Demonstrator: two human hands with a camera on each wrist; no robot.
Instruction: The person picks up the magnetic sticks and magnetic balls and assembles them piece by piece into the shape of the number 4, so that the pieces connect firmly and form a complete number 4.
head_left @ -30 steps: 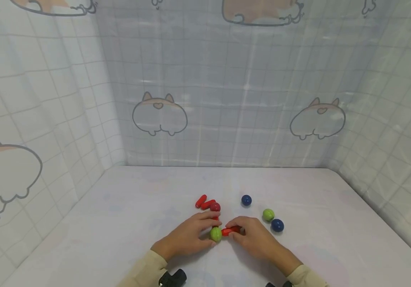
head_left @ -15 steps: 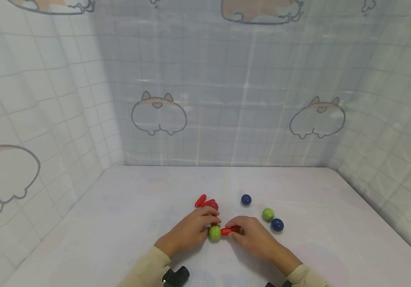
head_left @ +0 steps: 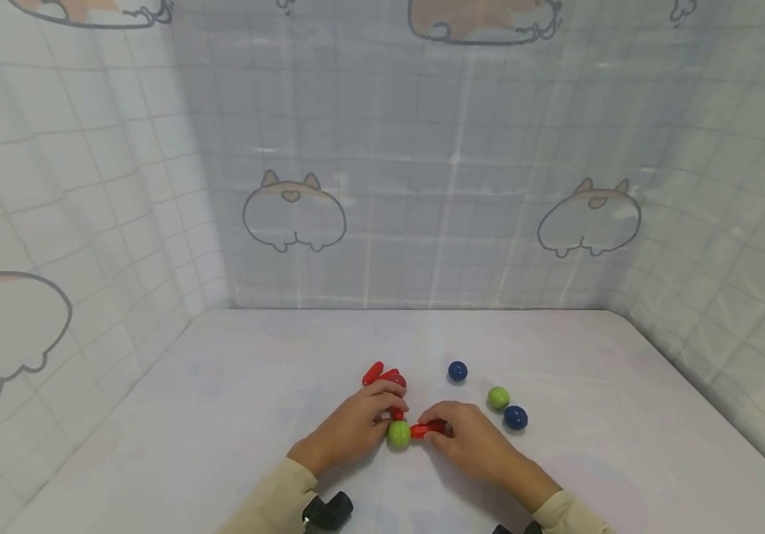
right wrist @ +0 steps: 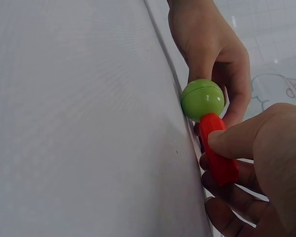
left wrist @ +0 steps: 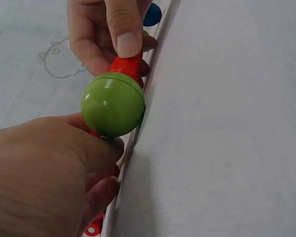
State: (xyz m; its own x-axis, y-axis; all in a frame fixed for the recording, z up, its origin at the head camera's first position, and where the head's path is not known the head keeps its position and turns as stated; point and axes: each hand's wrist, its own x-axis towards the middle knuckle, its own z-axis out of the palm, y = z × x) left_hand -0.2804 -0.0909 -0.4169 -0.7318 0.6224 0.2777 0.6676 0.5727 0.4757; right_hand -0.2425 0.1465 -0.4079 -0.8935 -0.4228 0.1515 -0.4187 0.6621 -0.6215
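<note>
A green ball (head_left: pixel 399 434) sits on the table between my two hands. My right hand (head_left: pixel 472 441) pinches a red rod (right wrist: pixel 218 150) between thumb and fingers, and the rod's end meets the ball's right side. With thumb and fingertips my left hand (head_left: pixel 353 426) holds a second red rod (head_left: pixel 397 414), which runs from behind the green ball toward a dark red ball (head_left: pixel 398 382). Much of this second rod is hidden by the left fingers. In the left wrist view the green ball (left wrist: pixel 112 104) stands in front of both hands' fingertips.
Two more red rods (head_left: pixel 373 373) lie behind the left hand, one beside the dark red ball. Off to the right are a blue ball (head_left: pixel 458 371), another green ball (head_left: pixel 499 398) and a second blue ball (head_left: pixel 515 417). Patterned curtains (head_left: pixel 382 185) stand around the white table (head_left: pixel 256 356).
My left hand has slid from around the green ball up to the rod behind it. The dark red ball has shifted slightly left. My right hand keeps its hold, nearly still.
</note>
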